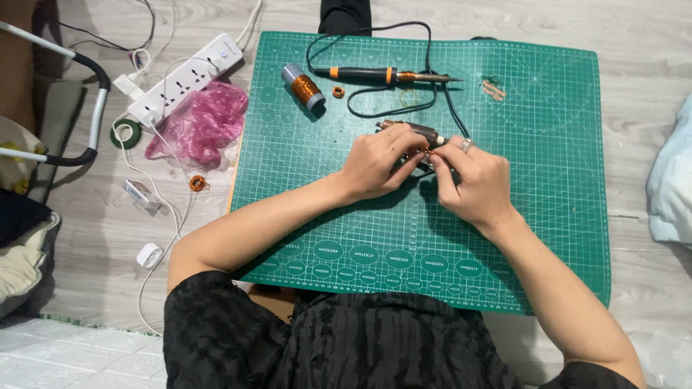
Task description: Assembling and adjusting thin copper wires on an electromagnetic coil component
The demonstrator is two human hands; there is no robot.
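My left hand (375,164) grips a small copper-wound motor rotor (417,132) over the middle of a green cutting mat (548,180). Its brown winding and dark shaft end show just above my fingers. My right hand (474,180), with a ring on one finger, meets it from the right, fingertips pinching at the rotor's end. What the fingertips pinch is too small to make out. A soldering iron (375,74) with a black and orange handle lies at the mat's far edge, its black cord looping toward my hands.
A spool of copper wire (303,86) and a small copper ring (338,91) lie on the mat's far left. Off the mat to the left are a white power strip (184,78), a pink plastic bag (200,122), a roll of green tape (127,133) and white cables.
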